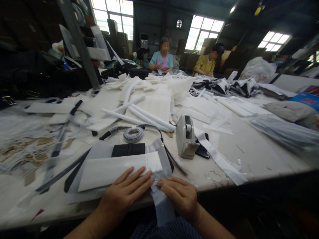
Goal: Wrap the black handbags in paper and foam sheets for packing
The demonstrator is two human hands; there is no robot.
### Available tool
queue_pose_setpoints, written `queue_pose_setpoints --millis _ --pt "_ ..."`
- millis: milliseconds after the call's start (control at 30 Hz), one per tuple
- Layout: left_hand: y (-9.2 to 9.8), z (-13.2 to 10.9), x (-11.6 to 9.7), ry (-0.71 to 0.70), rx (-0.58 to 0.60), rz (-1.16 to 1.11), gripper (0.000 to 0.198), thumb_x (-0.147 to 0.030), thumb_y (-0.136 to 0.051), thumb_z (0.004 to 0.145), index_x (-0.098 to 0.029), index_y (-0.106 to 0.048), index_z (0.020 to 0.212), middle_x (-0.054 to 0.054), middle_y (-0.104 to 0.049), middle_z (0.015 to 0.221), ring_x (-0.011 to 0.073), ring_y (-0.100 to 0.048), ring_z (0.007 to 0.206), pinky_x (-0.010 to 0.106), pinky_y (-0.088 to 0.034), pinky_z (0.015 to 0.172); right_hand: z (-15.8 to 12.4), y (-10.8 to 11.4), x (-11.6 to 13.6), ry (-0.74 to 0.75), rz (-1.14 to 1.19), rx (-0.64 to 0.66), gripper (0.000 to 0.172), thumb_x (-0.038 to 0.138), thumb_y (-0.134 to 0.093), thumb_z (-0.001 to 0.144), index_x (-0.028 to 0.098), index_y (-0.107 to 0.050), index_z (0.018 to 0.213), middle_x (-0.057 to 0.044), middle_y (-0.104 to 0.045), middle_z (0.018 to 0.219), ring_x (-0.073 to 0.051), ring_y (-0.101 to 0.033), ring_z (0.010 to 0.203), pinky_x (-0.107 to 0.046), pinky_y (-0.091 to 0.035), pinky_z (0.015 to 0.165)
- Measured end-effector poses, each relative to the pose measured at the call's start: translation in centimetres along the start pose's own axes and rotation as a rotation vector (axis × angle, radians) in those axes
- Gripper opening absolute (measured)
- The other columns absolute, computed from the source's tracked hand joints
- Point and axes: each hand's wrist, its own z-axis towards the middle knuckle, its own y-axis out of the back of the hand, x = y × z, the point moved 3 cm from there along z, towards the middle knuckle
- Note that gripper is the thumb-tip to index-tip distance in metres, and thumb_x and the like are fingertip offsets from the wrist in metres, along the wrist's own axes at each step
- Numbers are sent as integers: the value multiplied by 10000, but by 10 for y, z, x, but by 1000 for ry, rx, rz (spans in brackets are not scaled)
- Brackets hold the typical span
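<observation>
My left hand (124, 191) lies flat with fingers stretched out, pressing on the front edge of a white foam sheet (107, 171). Close beside it, my right hand (180, 196) has its fingers bent and drawn together on a thin translucent white wrapping strip (163, 207), which hangs down over the table's front edge. Under the foam sheet is a larger piece of translucent wrapping (98, 152). A black flat piece with a band (128, 150) shows behind the foam. A black strap partly wrapped in film (72, 171) loops around the bundle; its exact path under the wrapping is hidden.
A tape dispenser (183, 139) stands right of the bundle, near a white strip (220, 159). A coiled wrapped cord (133, 134) lies behind. White foam tubes (149, 118) and piled sheets fill the middle. Two people (161, 59) work across the table; a post (79, 43) rises at left.
</observation>
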Motion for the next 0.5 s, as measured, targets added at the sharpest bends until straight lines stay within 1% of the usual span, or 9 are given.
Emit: queue_pose_setpoints --millis 100,167,267,367,433,500 --pt "0 2 0 7 -7 3 431 -175 -368 1020 -220 -432 1444 -7 -460 1492 205 -364 1412 421 -214 1220 6 1 1 -77 21 -27 196 92 -508 967 148 -675 1055 -52 -774 914 -137 -740 828 -245 -595 862" --pt "0 3 0 24 -19 -6 425 -184 -369 1022 -223 -442 1439 -8 -467 1487 204 -362 1413 416 -217 1219 8 2 2 -122 6 -42 189 98 -522 961 165 -675 1049 -49 -773 902 -145 -740 807 -255 -604 830" --pt "-1 3 0 26 -28 -24 416 -192 -386 1020 -228 -456 1428 -8 -464 1490 204 -354 1418 419 -219 1219 8 0 3 -184 -8 -44 182 102 -531 953 169 -666 1056 -59 -766 921 -160 -734 834 -263 -605 805" --pt "-2 1 -1 32 -66 -59 386 -161 -407 1008 -209 -522 1373 9 -462 1495 221 -349 1423 433 -232 1216 10 -2 -1 -252 -15 -38 197 100 -498 956 168 -653 1057 -83 -754 979 -168 -727 896 -243 -595 797" --pt "-4 1 -2 45 -105 -91 361 -149 -396 1008 -199 -570 1321 17 -492 1475 226 -352 1421 431 -243 1211 14 -4 -5 -271 -33 -19 202 105 -484 957 175 -648 1053 -87 -746 997 -168 -720 918 -231 -584 800" --pt "-6 1 -3 86 -157 -124 351 -149 -373 1016 -212 -611 1268 1 -562 1412 208 -378 1407 414 -254 1207 18 -6 -9 -282 -51 21 204 114 -481 956 186 -650 1045 -80 -736 996 -163 -713 903 -221 -571 793"
